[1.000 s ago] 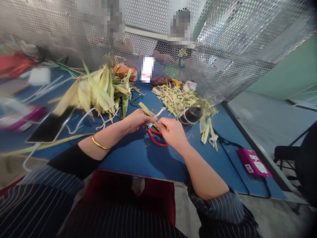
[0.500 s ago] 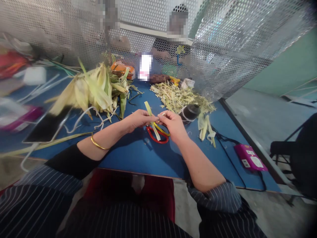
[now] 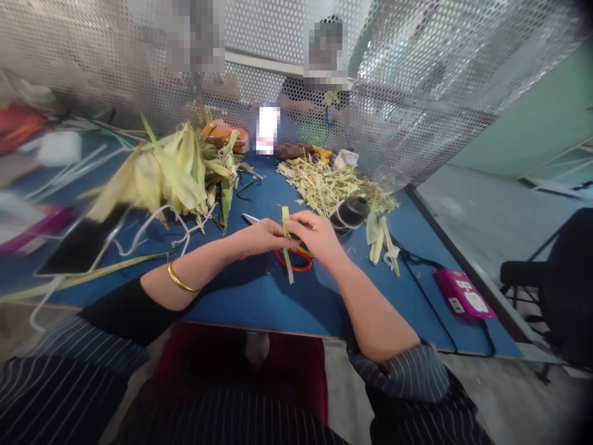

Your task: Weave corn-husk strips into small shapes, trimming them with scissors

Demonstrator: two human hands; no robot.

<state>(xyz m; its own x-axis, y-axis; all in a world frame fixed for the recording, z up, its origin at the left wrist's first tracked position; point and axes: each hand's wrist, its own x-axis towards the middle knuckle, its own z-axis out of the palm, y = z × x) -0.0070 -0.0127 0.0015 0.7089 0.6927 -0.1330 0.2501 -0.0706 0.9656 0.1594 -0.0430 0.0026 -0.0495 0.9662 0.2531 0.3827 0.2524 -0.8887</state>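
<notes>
A narrow pale-green husk strip [image 3: 286,216] stands roughly upright between my hands, its lower end hanging down over the scissors. My left hand [image 3: 266,238] pinches it from the left. From the right, the fingers of my right hand [image 3: 317,233] close on the same strip, with the fingertips of both hands nearly touching. Beneath them on the blue table lie scissors with red handles [image 3: 302,268], partly hidden by my hands; the blade tip shows left of my left hand. A black thread spool [image 3: 351,213] lies just beyond my right hand.
Corn husks [image 3: 178,167] are heaped at the back left, cut husk bits [image 3: 319,179] at the back centre. A phone [image 3: 86,241] and white cable lie left. A magenta box [image 3: 464,294] with a black cord is at right. People sit behind the perforated screen [image 3: 259,77].
The strip has turned more upright, and my right fingers have moved left onto it. The scissor blade has come into view beyond my left hand. The whole view has shifted slightly.
</notes>
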